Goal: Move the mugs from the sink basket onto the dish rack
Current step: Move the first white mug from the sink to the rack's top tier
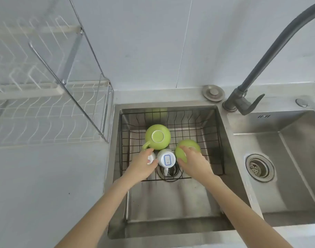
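Note:
A black wire sink basket (212,122) sits in the left sink basin and holds several upside-down mugs. A green mug (157,136) stands at the back left with its handle toward me. A white mug (166,158) with a blue label on its base is in the middle front. My left hand (144,165) is closed around a second white mug (151,157), mostly hidden by my fingers. My right hand (194,161) grips another green mug (181,149) on the right. The white wire dish rack (45,111) stands on the counter at the left.
A dark faucet (246,97) arches over the divider between the basins. The right basin (287,158) has a drain strainer (259,167). The rack's metal frame (81,51) rises beside the left sink. A round cap (213,93) sits on the sink's back ledge.

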Available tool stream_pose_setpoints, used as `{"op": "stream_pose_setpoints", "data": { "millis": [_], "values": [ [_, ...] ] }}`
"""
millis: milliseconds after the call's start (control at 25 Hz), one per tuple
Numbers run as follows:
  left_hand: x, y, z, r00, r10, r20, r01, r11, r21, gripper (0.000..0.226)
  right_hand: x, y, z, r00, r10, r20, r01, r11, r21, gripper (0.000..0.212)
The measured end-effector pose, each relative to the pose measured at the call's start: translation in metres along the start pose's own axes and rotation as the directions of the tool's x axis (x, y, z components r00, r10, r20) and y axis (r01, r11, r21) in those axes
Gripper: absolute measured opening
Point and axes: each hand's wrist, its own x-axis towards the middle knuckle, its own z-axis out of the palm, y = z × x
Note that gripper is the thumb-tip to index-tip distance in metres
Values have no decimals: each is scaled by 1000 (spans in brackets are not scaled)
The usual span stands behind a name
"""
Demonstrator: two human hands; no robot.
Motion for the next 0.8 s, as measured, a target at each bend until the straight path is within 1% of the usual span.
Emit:
{"op": "stream_pose_setpoints", "data": {
  "millis": [80, 160, 240, 440, 600, 720, 800],
  "values": [
    [12, -4, 10, 999, -49, 3, 50, 997, -53, 51, 12, 4, 11, 999, 37, 33, -38, 999, 26, 49],
    [22, -9, 22, 997, -72, 22, 73, 995, -72, 51, 21, 10, 25, 992, 73, 101, -78, 996, 50, 49],
    [32, -14, 34, 995, -88, 43, 92, 992, -86, 51, 31, 16, 39, 985, 96, 140, -110, 990, 91, 51],
    [56, -21, 53, 994, -86, 72, 94, 990, -104, 42, 53, 22, 62, 979, 125, 162, -163, 957, 242, 52],
    [70, -23, 64, 991, -84, 101, 93, 992, -90, 51, 67, 21, 72, 966, 151, 209, -216, 918, 333, 54],
    [77, -26, 70, 988, -107, 114, 110, 994, -24, 61, 71, 20, 77, 963, 170, 211, -232, 919, 317, 55],
    [79, -26, 73, 987, -120, 110, 122, 993, -10, 62, 70, 19, 79, 966, 177, 189, -229, 924, 307, 54]
  ]
}}
